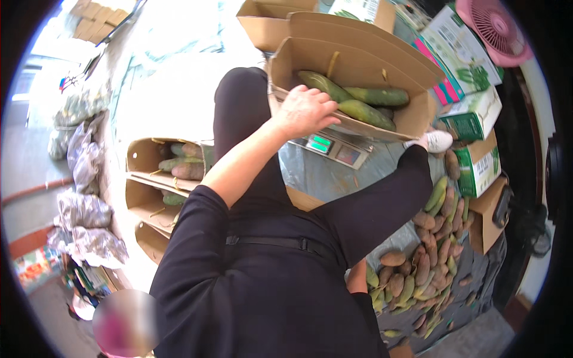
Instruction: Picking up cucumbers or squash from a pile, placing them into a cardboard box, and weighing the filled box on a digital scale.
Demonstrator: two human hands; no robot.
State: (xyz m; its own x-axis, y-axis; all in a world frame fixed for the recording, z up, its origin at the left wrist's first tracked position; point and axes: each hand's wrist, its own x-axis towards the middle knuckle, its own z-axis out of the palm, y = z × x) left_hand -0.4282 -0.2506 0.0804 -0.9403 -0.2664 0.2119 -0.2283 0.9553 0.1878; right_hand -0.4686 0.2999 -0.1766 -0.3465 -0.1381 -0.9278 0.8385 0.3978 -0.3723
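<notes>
My left hand (303, 112) grips the near wall of an open cardboard box (358, 56), its fingers curled over the edge. Inside the box lie a few long, green, cucumber-like vegetables (367, 113). The box rests on a scale (339, 149) with a lit green display, between my spread legs. My right hand is mostly hidden behind my body; only a part near the wrist (357, 275) shows, down at my right side. Close to it spreads a heap of brown and green long vegetables (427, 262) on a dark sheet.
Other open boxes holding similar vegetables (170, 164) stand at my left. Printed green-white cartons (477, 167) and a pink fan (495, 30) are at the right. Another cardboard box (256, 30) stands beyond mine. Filled plastic bags (86, 221) lie far left.
</notes>
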